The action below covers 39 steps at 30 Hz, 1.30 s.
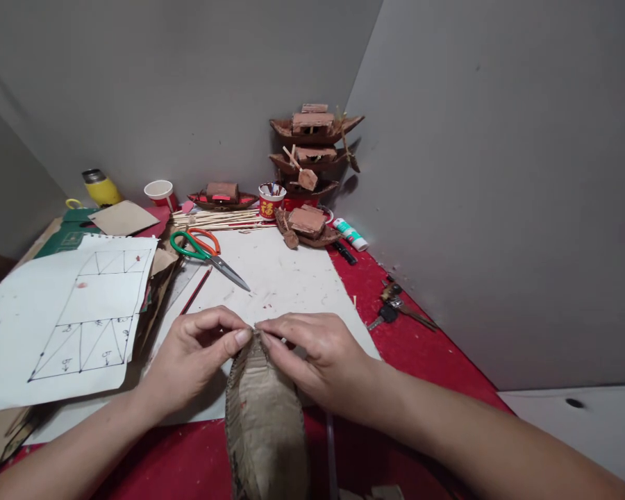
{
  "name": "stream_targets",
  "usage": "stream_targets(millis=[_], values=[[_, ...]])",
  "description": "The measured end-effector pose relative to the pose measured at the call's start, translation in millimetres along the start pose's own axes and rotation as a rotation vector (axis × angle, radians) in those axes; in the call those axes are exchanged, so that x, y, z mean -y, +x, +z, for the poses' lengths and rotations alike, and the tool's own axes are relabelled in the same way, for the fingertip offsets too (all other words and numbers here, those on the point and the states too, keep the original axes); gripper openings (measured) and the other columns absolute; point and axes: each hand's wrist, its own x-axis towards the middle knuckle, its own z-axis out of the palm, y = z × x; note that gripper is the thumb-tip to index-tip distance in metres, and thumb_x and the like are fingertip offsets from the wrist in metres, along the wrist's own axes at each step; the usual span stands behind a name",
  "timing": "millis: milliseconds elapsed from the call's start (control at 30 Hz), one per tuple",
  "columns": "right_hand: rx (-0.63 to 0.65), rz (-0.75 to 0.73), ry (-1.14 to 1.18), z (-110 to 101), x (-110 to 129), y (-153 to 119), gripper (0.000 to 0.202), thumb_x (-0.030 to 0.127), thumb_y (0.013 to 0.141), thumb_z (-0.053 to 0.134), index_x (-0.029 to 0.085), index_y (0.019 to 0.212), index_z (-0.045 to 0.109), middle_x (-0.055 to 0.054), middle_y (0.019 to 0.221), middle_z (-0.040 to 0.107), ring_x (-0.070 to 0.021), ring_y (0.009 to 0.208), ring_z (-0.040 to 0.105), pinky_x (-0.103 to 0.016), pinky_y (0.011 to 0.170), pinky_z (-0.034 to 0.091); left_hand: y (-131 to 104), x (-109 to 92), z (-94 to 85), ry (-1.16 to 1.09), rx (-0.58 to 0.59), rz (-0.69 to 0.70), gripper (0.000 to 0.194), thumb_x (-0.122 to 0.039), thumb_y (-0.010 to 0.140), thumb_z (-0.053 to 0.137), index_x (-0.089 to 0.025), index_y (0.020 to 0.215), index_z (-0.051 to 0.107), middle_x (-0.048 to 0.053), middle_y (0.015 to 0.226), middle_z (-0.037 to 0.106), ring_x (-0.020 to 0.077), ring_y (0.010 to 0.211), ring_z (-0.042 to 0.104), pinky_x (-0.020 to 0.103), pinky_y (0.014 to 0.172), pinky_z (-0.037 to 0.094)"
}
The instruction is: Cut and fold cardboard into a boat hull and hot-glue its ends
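A long grey-brown cardboard boat hull [271, 423] points away from me, its narrow tip toward the table's middle and its near end cut off by the lower frame edge. My left hand [201, 354] pinches the left side of that tip between thumb and forefinger. On the other side of the tip, the thumb and forefinger of my right hand [312, 351] are closed on it too. Both hands' fingertips nearly meet there. Beyond them lie scissors [213, 260] with one green and one orange handle, and a dark red pencil [195, 292].
White paper [292, 278] covers part of the red table [421, 361]. Finished model boats [312, 128] are stacked at the back; another boat [307, 226] sits before them. A drawing sheet [104, 298] lies left. Keys [390, 309], a glue tube [350, 235] and a red cup [271, 205] stand or lie around.
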Motion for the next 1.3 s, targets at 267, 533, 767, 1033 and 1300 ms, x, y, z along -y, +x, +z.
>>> stream_targets(millis=[267, 533, 767, 1033, 1300], values=[[-0.024, 0.049, -0.036, 5, -1, 1, 0.016, 0.015, 0.087, 0.051, 0.015, 0.081, 0.066, -0.006, 0.069, 0.07, -0.0131, 0.059, 0.063, -0.023, 0.059, 0.048, -1, 1, 2.5, 0.036, -0.022, 0.045, 0.01, -0.024, 0.08, 0.065, -0.018, 0.074, 0.07, 0.001, 0.07, 0.067, 0.0147, 0.068, 0.059, 0.023, 0.065, 0.048], [-0.007, 0.077, 0.056, 0, 3, 3, 0.014, 0.014, 0.085, 0.055, 0.015, 0.089, 0.068, -0.006, 0.077, 0.074, -0.013, 0.065, 0.067, -0.021, 0.062, 0.05, -1, 1, 3.0, 0.022, -0.006, 0.022, 0.011, -0.024, 0.081, 0.063, -0.016, 0.076, 0.07, 0.001, 0.07, 0.067, 0.0137, 0.068, 0.058, 0.022, 0.064, 0.046], [-0.005, 0.091, 0.097, -2, 4, 3, 0.013, 0.014, 0.083, 0.057, 0.014, 0.089, 0.069, -0.007, 0.077, 0.074, -0.0124, 0.062, 0.067, -0.02, 0.061, 0.05, -3, 1, 3.8, -0.043, 0.006, 0.001, 0.009, -0.022, 0.081, 0.064, -0.016, 0.077, 0.07, 0.0, 0.072, 0.066, 0.0113, 0.069, 0.057, 0.019, 0.065, 0.044], [0.008, 0.078, 0.068, -1, 3, 2, 0.016, 0.014, 0.086, 0.053, 0.015, 0.079, 0.067, -0.004, 0.067, 0.07, -0.0113, 0.058, 0.062, -0.02, 0.057, 0.046, -5, 1, 5.0, -0.066, 0.028, 0.023, 0.009, -0.021, 0.081, 0.065, -0.017, 0.074, 0.07, -0.001, 0.07, 0.065, 0.0104, 0.067, 0.056, 0.019, 0.064, 0.044], [0.02, 0.221, 0.128, 5, 4, 2, 0.017, 0.014, 0.084, 0.053, 0.013, 0.077, 0.069, -0.004, 0.067, 0.069, -0.0112, 0.057, 0.06, -0.02, 0.057, 0.045, -7, 2, 11.2, -0.009, -0.078, 0.003, 0.019, -0.028, 0.084, 0.061, -0.016, 0.07, 0.065, -0.002, 0.064, 0.061, 0.0098, 0.063, 0.053, 0.018, 0.06, 0.042]])
